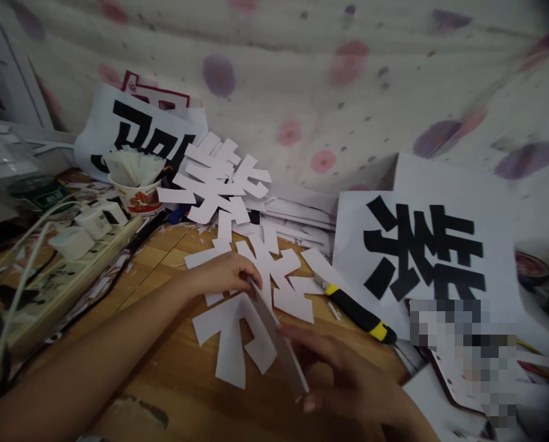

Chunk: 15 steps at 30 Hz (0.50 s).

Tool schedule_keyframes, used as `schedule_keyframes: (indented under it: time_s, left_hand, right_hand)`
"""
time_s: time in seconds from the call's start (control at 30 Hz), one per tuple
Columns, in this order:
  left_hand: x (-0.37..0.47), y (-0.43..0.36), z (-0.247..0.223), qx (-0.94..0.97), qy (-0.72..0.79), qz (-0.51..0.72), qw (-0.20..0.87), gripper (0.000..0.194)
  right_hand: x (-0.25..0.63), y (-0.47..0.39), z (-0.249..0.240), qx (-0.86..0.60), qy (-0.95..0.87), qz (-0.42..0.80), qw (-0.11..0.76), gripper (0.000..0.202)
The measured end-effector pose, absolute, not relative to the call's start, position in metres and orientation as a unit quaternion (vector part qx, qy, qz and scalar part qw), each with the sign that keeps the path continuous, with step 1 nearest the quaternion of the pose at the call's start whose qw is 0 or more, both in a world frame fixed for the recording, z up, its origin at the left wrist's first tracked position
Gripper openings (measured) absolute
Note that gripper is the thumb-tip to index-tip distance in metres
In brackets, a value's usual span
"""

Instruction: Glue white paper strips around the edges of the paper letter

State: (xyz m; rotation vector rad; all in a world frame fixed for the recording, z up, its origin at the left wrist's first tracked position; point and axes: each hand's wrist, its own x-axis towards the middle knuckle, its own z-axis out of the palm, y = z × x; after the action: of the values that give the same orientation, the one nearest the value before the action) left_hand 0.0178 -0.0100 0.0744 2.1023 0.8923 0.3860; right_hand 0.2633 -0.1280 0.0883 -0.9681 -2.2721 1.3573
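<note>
Head: white strip [280,341] pinched in left hand [226,274], slanting to right hand [348,376].

The table [164,374] under the knife [359,313] looks smooth, lightly glossy wood; its handle is matt plastic, the cutouts [232,347] left of it matt paper, the curtain [274,55] behind wrinkled cloth.

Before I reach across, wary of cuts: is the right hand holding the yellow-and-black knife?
No, the knife lies apart from the right hand, which is at a white cutout.

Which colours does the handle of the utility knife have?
The handle is black with yellow sections near both ends, best seen in the head view.
</note>
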Motion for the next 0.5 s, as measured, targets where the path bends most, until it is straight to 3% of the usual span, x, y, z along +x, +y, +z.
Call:
schedule_keyframes:
  time_s: [0.17, 0.37, 0.5]
  left_hand:
    - [0.024, -0.010, 0.071, 0.815, 0.384, 0.146, 0.408, 0.017]
    - [0.031, -0.015, 0.069, 0.795, 0.395, 0.199, 0.415, 0.013]
    - [0.032, -0.016, 0.069, 0.745, 0.380, 0.248, 0.489, 0.015]
  right_hand:
    - [0.257, -0.120, 0.075, -0.338, -0.847, 0.376, 0.166, 0.045]
    - [0.246, -0.119, 0.067, -0.407, -0.874, 0.218, 0.152, 0.043]
    - [0.239, -0.120, 0.059, -0.448, -0.864, 0.108, 0.203, 0.050]
